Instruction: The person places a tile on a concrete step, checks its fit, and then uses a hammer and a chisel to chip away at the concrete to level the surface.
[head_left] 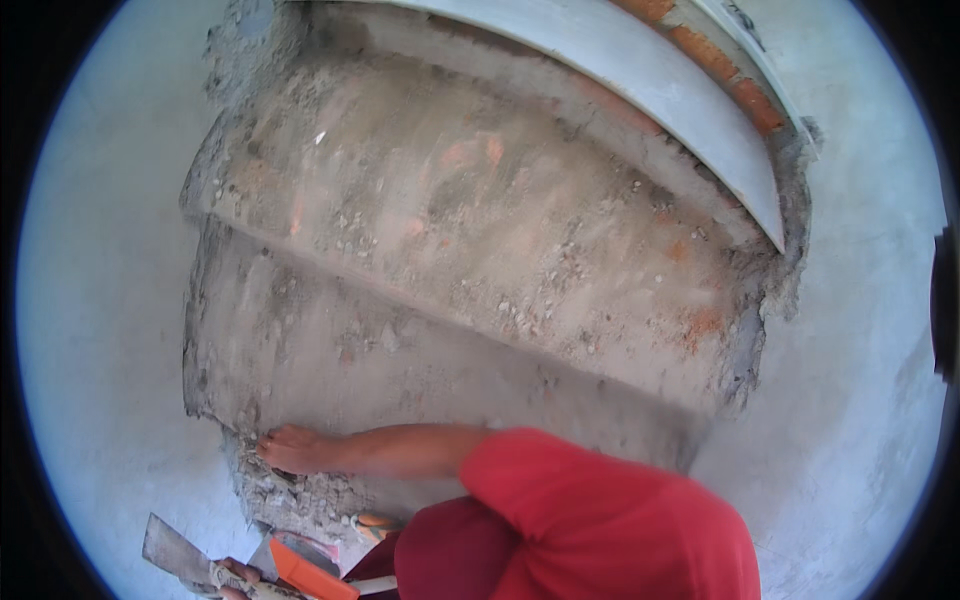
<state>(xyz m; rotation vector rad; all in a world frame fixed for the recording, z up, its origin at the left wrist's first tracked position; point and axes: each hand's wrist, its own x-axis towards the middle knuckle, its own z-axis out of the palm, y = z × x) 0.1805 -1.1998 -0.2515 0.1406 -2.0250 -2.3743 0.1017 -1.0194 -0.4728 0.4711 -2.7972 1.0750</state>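
My right hand (295, 450) reaches across to the left, its arm coming from a red sleeve. Its fingers curl down against the broken edge of the lower step (300, 370), at the loose rubble (310, 495). What lies under the fingertips is hidden. At the lower left, my left hand (238, 577) is closed around a trowel (177, 550), whose flat grey blade points up and left. Right beside that hand is an orange-edged object (310, 572), partly cut off by the lower rim; its kind is unclear.
Dusty concrete steps (420, 200) fill the middle, strewn with small rubble. A curved pale slab edge (640, 70) and exposed bricks (715, 55) stand at the upper right. Smooth grey walls (110, 300) flank both sides. My maroon-clad knee (455, 550) is at the bottom.
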